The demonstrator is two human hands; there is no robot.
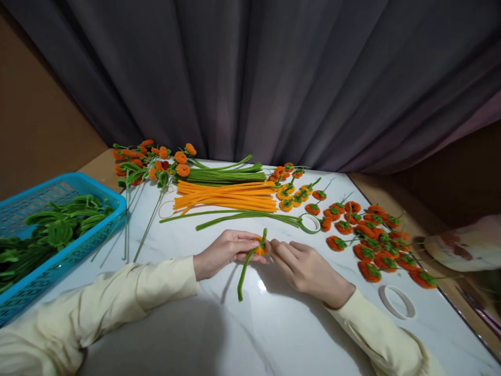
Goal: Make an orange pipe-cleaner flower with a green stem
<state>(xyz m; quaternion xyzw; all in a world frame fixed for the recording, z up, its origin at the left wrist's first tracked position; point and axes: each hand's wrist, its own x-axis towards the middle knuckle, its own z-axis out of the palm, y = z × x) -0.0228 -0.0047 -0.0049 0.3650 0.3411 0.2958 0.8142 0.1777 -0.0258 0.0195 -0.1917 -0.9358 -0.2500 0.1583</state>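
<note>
Near the middle of the table, my left hand [229, 251] pinches a small orange fuzzy piece [260, 250] between thumb and fingers. A green fuzzy stem [246, 271] crosses over that piece, its short end pointing up and its long end hanging down toward the tabletop. My right hand [299, 263] is at the right side of the orange piece, fingers curled together at the green stem; what its fingertips grip is too small to make out. Behind the hands lie loose green stems [250, 214], a bundle of orange stems [227, 197] and a bundle of green stems [230, 175].
At the left stands a blue basket [113, 209] with green leaf pieces. Orange flowers on stems [136, 162] lie at the back left. Many orange pieces with green tops [368, 250] spread at the right, near white tape rolls [310, 223]. A grey curtain [235, 78] hangs behind.
</note>
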